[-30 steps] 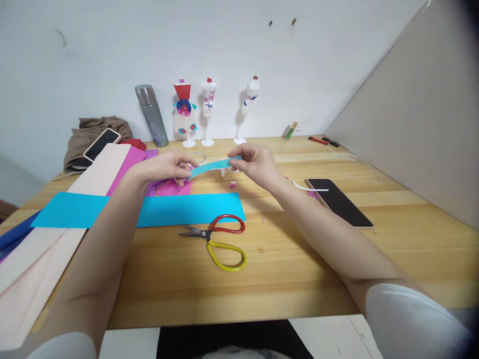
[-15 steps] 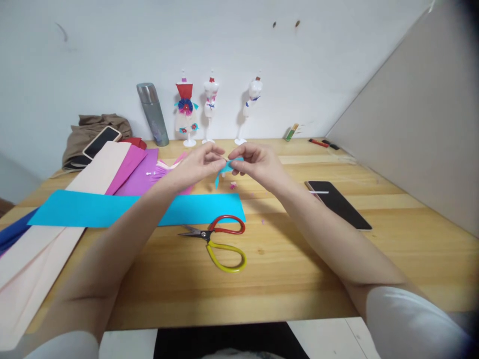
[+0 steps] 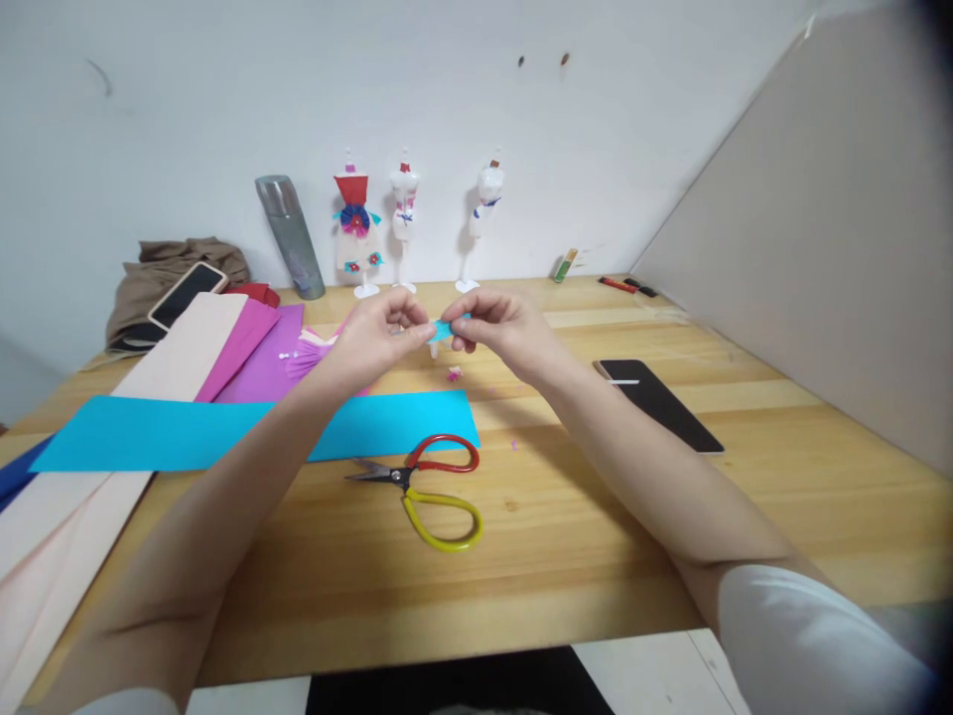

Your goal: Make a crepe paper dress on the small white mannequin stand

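Note:
A small blue paper strip (image 3: 442,330) is pinched between the fingertips of both hands, above the table. My left hand (image 3: 383,333) has its thumb and fingers closed on the strip's left end. My right hand (image 3: 502,328) grips the right end the same way. Below the hands lies a tiny pink and white piece (image 3: 454,374). Open-bladed scissors (image 3: 402,479) with one red and one yellow handle rest on the table, nearer to me. Beside them a long blue paper sheet (image 3: 394,422) runs leftward under my left forearm.
Along the wall stand a dressed mini mannequin (image 3: 353,223), two barer ones (image 3: 404,199) and a grey flask (image 3: 294,238). Pale and purple paper sheets (image 3: 260,348), a phone (image 3: 188,296) and brown cloth (image 3: 134,298) lie left. A black tablet (image 3: 666,407) lies right.
The blue strip's end that hung down is now up between the fingers, so the strip is held nearly level. The whole view has shifted slightly.

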`<state>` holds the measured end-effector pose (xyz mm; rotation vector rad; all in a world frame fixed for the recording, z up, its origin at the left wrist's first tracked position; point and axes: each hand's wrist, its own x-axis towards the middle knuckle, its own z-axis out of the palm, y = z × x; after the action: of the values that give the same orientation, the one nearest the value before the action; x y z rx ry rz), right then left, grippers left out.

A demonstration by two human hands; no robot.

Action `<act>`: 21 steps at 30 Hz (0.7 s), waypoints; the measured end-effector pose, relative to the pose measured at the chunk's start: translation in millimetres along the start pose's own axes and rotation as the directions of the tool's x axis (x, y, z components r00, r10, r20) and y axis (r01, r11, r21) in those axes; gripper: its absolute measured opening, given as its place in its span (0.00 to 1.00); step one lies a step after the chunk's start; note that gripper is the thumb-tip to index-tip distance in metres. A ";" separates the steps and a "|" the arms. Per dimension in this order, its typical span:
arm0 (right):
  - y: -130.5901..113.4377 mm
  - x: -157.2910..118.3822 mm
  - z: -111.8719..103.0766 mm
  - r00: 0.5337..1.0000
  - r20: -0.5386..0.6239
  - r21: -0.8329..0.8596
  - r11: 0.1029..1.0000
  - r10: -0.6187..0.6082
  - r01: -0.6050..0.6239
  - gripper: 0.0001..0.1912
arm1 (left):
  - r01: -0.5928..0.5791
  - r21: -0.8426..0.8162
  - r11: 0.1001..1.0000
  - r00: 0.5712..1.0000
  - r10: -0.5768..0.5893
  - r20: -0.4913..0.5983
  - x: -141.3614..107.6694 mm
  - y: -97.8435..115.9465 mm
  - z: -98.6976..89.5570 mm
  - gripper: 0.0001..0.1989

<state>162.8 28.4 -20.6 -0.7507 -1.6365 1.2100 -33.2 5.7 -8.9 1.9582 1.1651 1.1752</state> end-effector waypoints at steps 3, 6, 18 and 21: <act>0.7 0.5 -0.2 1.000 -0.018 0.019 1.000 0.014 -0.014 0.06 | -0.059 0.148 0.987 0.996 0.067 -0.056 0.5 -3.7 -2.5 0.09; 1.0 0.9 -0.2 1.000 -0.007 0.034 0.999 0.013 -0.013 0.10 | -0.085 0.259 0.962 0.992 0.106 -0.069 -0.9 -4.6 -6.4 0.08; -0.9 2.0 2.8 0.995 -0.080 -0.085 0.995 -0.052 0.045 0.07 | -0.198 0.410 0.890 0.978 0.207 0.023 -7.0 4.4 -10.8 0.08; -0.1 2.2 2.2 0.994 -0.088 -0.112 0.992 -0.062 0.052 0.07 | -0.157 0.358 0.921 0.986 0.168 0.000 -5.2 1.3 -9.1 0.09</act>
<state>159.9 29.4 -20.0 -0.8104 -1.6477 1.0378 -42.0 0.8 -5.8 2.3557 1.3275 1.1399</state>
